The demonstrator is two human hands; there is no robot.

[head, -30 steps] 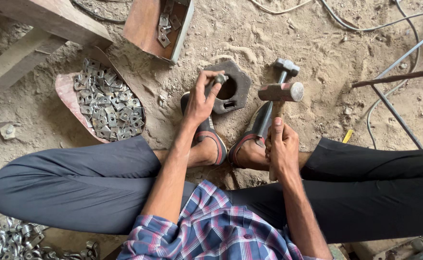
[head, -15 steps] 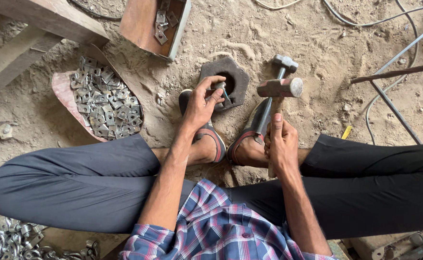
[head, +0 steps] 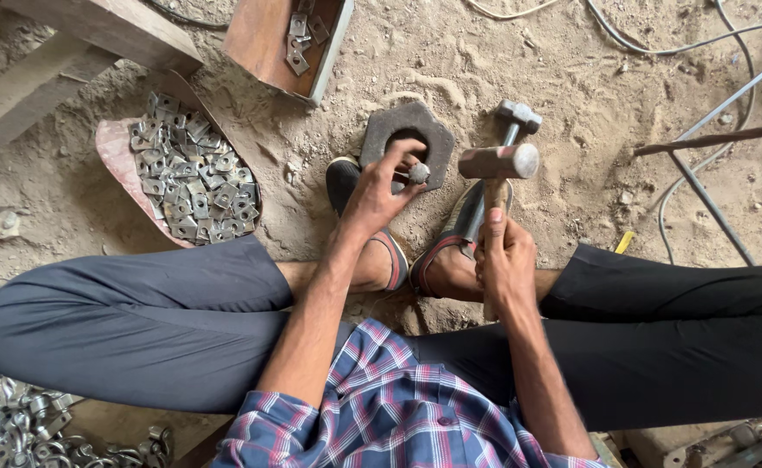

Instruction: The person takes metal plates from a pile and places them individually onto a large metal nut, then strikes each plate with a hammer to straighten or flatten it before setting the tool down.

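I sit on sandy ground, feet together in sandals. A dark hexagonal metal block (head: 382, 130) with a round hole lies just beyond my feet. My left hand (head: 379, 191) pinches a small round metal piece (head: 419, 173) at the hole's near right edge. My right hand (head: 504, 260) grips the wooden handle of a hammer (head: 499, 162), whose steel head is raised level just right of the block. A second hammer (head: 516, 117) lies on the sand behind it.
A rusty curved tray (head: 116, 156) heaped with several small square metal plates lies at left. A brown box (head: 264, 39) with a few plates stands at top. Wooden beams are upper left, rods and cables at right, more metal parts bottom left.
My left hand has lifted off the block's hole and now pinches the small piece at its near edge. The hammer head has stayed raised, shifting only slightly.
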